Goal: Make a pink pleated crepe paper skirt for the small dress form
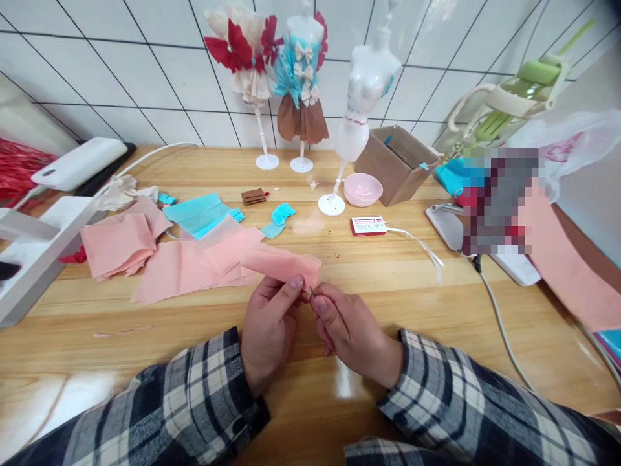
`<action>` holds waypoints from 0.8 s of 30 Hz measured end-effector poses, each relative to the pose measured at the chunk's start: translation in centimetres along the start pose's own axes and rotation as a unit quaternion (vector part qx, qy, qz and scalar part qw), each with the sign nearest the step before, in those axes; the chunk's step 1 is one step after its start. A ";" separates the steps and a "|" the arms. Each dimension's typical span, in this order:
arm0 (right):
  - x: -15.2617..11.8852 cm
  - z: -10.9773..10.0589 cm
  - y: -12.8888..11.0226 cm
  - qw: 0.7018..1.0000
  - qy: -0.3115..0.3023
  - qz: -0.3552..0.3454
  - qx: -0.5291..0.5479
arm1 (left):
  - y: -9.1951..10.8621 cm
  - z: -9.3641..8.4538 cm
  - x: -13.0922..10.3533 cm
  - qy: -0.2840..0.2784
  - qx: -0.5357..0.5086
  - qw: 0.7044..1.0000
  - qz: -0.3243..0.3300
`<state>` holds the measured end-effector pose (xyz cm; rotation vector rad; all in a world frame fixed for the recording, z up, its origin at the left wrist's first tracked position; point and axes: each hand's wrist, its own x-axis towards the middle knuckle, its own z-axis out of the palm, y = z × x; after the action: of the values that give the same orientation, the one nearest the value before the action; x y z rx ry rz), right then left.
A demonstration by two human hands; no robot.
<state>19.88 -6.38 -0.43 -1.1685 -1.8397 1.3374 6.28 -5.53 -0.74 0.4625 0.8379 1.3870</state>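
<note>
Gripping pink strip [279, 261], left hand [269, 323] is meeting right hand [339, 320], pinching metal bit [312, 292]; wooden tabletop [412, 291] is spreading around strip, tiled wall [160, 77] behind.

Strip in hands: thin pink paper, matt, creased [286, 262]
Sheets left of hands: pink paper [179, 272], blue paper [196, 215], matt, wrinkled
Tabletop under hands: wood grain, glossy [301, 414]
Bare mannequin beyond hands: white, glossy, smooth, looks plastic [369, 77]
Box beyond, right of hands: brown cardboard, matt [395, 165]
Wall: smooth glossy tiles [165, 71]
</note>
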 end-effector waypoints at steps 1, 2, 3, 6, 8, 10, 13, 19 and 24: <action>0.0 0.0 0.0 1.000 0.002 -0.002 0.000 | 0.0 0.0 0.0 0.002 0.000 1.000 0.001; 0.0 0.0 0.0 1.000 0.005 -0.002 0.000 | 0.0 0.0 0.0 0.003 0.001 1.000 0.001; 0.0 0.0 0.0 1.000 0.009 -0.002 0.001 | 0.0 0.0 0.0 0.004 0.002 1.000 0.002; 0.0 0.1 -0.1 1.000 0.027 0.004 0.010 | -0.2 -0.1 -0.1 0.005 0.017 1.000 0.003; 0.0 0.1 -0.1 0.999 0.039 0.011 0.025 | -0.3 -0.1 -0.1 0.005 0.036 0.999 0.005; 0.0 0.2 -0.1 0.998 0.046 0.017 0.037 | -0.5 -0.2 -0.2 0.004 0.049 0.999 0.007; 0.1 0.2 0.0 0.998 0.054 0.011 0.026 | -0.5 -0.1 -0.3 0.000 0.055 0.998 0.007; 0.2 -0.1 0.4 0.998 0.056 -0.018 -0.014 | -0.4 0.0 -0.3 0.005 0.038 0.999 0.004; 0.3 -0.3 0.3 0.999 0.048 -0.018 -0.015 | -0.3 -0.2 -0.2 -0.005 0.032 0.999 -0.002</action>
<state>20.07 -5.95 -0.58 -1.1885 -1.8105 1.2160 6.39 -5.82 -1.04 0.5173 0.8770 1.3557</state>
